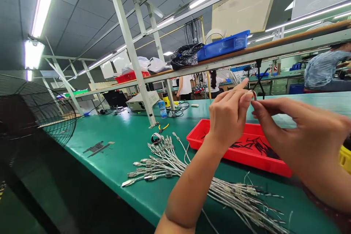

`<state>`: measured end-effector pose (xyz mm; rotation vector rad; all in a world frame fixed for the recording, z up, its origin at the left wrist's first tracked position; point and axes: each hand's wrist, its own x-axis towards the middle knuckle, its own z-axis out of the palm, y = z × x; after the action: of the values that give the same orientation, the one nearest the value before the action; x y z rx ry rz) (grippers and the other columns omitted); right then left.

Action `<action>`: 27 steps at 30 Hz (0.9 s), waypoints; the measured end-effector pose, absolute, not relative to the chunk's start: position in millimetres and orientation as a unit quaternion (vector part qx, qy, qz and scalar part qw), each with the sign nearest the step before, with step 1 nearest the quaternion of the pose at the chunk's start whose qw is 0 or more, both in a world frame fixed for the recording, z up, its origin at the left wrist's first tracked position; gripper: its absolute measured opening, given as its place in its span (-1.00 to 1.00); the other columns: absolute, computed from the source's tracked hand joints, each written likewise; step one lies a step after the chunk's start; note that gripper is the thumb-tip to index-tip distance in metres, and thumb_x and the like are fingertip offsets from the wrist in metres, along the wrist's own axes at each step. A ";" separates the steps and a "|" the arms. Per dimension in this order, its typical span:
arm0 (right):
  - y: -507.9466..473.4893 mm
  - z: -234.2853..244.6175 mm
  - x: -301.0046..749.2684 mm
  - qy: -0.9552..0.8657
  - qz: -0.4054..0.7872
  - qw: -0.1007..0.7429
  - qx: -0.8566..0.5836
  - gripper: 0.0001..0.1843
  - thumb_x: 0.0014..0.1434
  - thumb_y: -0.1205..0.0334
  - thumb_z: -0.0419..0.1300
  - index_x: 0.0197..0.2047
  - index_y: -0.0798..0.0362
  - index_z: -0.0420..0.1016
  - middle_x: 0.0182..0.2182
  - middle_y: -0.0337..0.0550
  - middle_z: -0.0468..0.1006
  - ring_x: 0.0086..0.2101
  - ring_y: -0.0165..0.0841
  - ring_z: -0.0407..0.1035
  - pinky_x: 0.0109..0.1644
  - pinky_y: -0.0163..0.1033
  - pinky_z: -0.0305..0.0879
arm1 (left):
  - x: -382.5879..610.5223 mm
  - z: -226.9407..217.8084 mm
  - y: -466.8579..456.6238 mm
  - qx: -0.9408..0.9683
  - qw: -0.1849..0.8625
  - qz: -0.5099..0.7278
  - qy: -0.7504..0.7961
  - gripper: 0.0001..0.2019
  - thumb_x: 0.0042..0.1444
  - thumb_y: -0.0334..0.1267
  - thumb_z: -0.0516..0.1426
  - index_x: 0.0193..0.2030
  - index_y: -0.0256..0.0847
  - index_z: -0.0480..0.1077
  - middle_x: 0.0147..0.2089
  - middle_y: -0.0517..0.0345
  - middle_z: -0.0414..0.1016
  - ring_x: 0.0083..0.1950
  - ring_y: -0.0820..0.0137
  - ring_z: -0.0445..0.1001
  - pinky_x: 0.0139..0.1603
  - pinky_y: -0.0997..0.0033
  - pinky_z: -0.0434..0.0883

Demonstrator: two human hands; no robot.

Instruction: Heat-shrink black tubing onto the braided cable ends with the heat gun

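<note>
Both hands are raised above a red tray (238, 156) and meet fingertip to fingertip. My left hand (229, 111) pinches one end of a thin, dark reddish wire (255, 96), its index finger pointing up and away. Thumb and finger of my right hand (304, 135) are closed on the same wire from the other side. Short black tube-like pieces (259, 147) lie scattered in the tray. Below my left forearm, a bundle of pale cables (175, 164) with metal plugs at the far end stretches across the green bench, its stripped wire ends to the right.
Yellow-handled pliers (163, 128) and a roll of tape (156, 138) lie beyond the cables. A blue spray can (162, 109) stands by the shelf post (131, 51). At left is a fan (38, 109). A blue tray (223, 46) sits on the overhead shelf. Other people work farther back.
</note>
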<state>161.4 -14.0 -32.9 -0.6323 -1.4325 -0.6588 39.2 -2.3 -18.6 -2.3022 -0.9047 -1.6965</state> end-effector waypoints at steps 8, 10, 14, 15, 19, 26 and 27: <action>-1.9 -47.2 153.1 -0.651 -0.045 0.722 -0.231 -0.86 0.12 0.27 0.26 -0.27 0.02 0.66 -0.27 -0.11 0.67 -0.22 -0.21 0.59 -0.24 -0.27 0.49 | 47.8 -19.3 -5.0 -0.746 -0.266 -0.588 -0.166 -0.59 0.37 -0.08 -0.18 -0.22 -0.20 0.41 0.13 0.00 0.49 0.25 0.31 0.39 0.23 0.21 0.37; 5.2 -48.6 156.1 -0.656 -0.092 0.713 -0.230 -0.83 0.12 0.29 0.26 -0.22 0.01 0.67 -0.22 -0.07 0.66 -0.18 -0.15 0.58 -0.20 -0.21 0.52 | 52.7 -18.7 -3.5 -0.718 -0.342 -0.590 -0.140 -0.64 0.36 -0.09 -0.16 -0.32 -0.21 0.32 0.14 -0.01 0.47 0.28 0.28 0.35 0.19 0.22 0.39; 17.7 -45.6 169.5 -0.688 -0.137 0.674 -0.233 -0.87 0.09 0.30 0.28 -0.28 0.01 0.67 -0.39 -0.14 0.67 -0.47 -0.26 0.57 -0.46 -0.28 0.41 | 55.4 -16.6 5.0 -0.668 -0.496 -0.536 -0.142 -0.63 0.34 -0.06 -0.15 -0.45 -0.20 0.11 0.12 -0.06 0.46 0.30 0.22 0.32 0.25 0.14 0.30; 20.5 -44.6 173.5 -0.699 -0.131 0.663 -0.232 -0.89 0.08 0.29 0.28 -0.32 0.01 0.66 -0.44 -0.16 0.67 -0.52 -0.29 0.54 -0.50 -0.30 0.36 | 54.8 -16.5 7.6 -0.656 -0.529 -0.518 -0.146 -0.62 0.34 -0.06 -0.15 -0.47 -0.20 0.10 0.12 -0.07 0.46 0.28 0.21 0.33 0.27 0.13 0.27; 26.3 -41.6 183.1 -0.759 -0.081 0.604 -0.229 -0.87 0.10 0.24 0.23 -0.35 0.01 0.63 -0.48 -0.21 0.64 -0.54 -0.36 0.49 -0.48 -0.32 0.30 | 49.1 -17.8 16.0 -0.624 -0.588 -0.491 -0.154 -0.60 0.33 -0.07 -0.12 -0.51 -0.21 0.11 0.07 -0.04 0.48 0.13 0.24 0.43 0.21 0.12 0.32; 21.7 -42.7 173.0 -0.724 0.011 0.642 -0.253 -0.68 0.19 0.12 0.14 -0.54 0.03 0.49 -0.66 -0.26 0.45 -0.62 -0.43 0.28 -0.46 -0.28 0.17 | 31.6 -10.3 21.2 -0.647 -0.398 -0.599 -0.254 -0.71 0.25 -0.18 0.02 -0.48 -0.25 0.24 0.03 0.05 0.37 0.05 0.40 0.36 0.02 0.42 0.34; 24.0 -44.5 170.0 -0.670 0.064 0.696 -0.250 -0.64 0.20 0.09 0.13 -0.58 0.03 0.46 -0.67 -0.25 0.42 -0.61 -0.43 0.28 -0.44 -0.27 0.20 | 29.4 -9.4 22.0 -0.654 -0.346 -0.613 -0.275 -0.72 0.25 -0.19 0.02 -0.46 -0.25 0.25 -0.05 0.08 0.36 -0.05 0.45 0.36 -0.03 0.44 0.33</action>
<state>170.0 24.0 -44.5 -0.5581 -1.4949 0.1429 29.4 22.0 -9.4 -2.6844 -1.1288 -2.5165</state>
